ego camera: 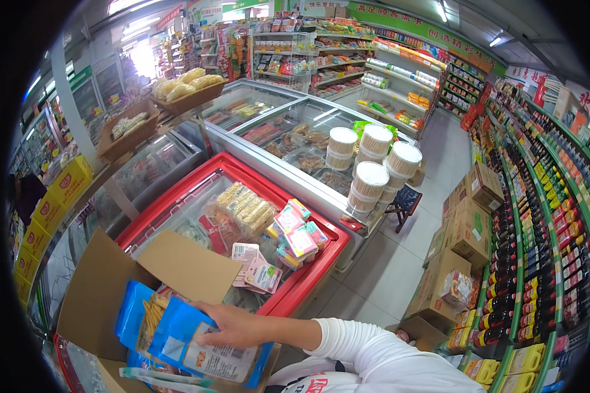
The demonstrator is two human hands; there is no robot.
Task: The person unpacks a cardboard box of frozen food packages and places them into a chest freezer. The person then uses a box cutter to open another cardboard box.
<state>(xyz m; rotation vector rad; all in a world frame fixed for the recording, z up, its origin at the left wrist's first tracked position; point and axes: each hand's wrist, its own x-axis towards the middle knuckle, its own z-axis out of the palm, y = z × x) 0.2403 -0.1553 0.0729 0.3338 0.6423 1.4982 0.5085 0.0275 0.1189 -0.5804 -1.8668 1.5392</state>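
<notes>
My right hand (pixel 236 326) comes in from the right in a white sleeve. It grips a blue packet (pixel 169 326) with a printed white label, the thumb on its face and the other fingers out of sight behind its edge. Just behind lies another blue packet (pixel 130 314) with a see-through window showing yellowish sticks. Both are in or over an open cardboard box (pixel 98 299) whose flaps stand up. A clear and teal packet (pixel 167 378) lies lower in front. My left hand is out of view.
The box rests on a red-rimmed chest freezer (pixel 319 290) with pink packs (pixel 258 272), colourful packs (pixel 300 236) and wrapped bars (pixel 246 206) on its glass. Beyond are stacked white-lidded tubs (pixel 371 179). Cartons (pixel 467 231) and a folding stool (pixel 404 201) stand along the aisle.
</notes>
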